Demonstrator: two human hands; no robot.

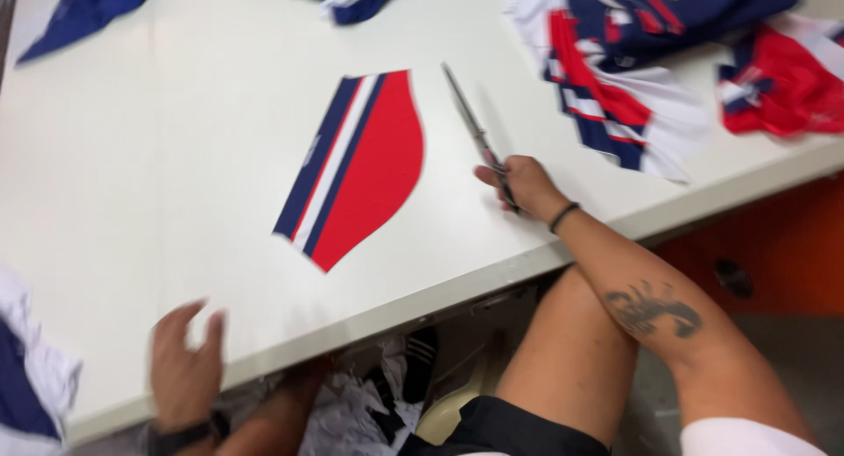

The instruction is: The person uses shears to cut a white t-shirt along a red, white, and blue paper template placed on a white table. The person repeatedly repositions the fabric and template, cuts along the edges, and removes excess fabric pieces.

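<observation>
Head view: the right hand (519, 185) rests on the white table (132, 157), fingers curled around the handles of a pair of long scissors (475, 132) whose closed blades lie flat on the tabletop, pointing away from the person. Just left of the scissors, apart from them, lies a cut fabric piece (356, 166), red with navy and white stripes, flat and unheld. The left hand (185, 364) hovers at the near table edge, well down-left of the fabric piece, fingers spread and loosely bent, gripping nothing; it is blurred. Beyond the scissors to the right sits a heap of matching fabric pieces (615, 69); more scraps (352, 412) lie below the table edge. Judgement: the fabric piece looks thin, light and limp, likely to slide on the smooth table; best pinched at an edge or pressed flat with a palm. The scissors are stiff, with sharp tips; take them by the handles.
</observation>
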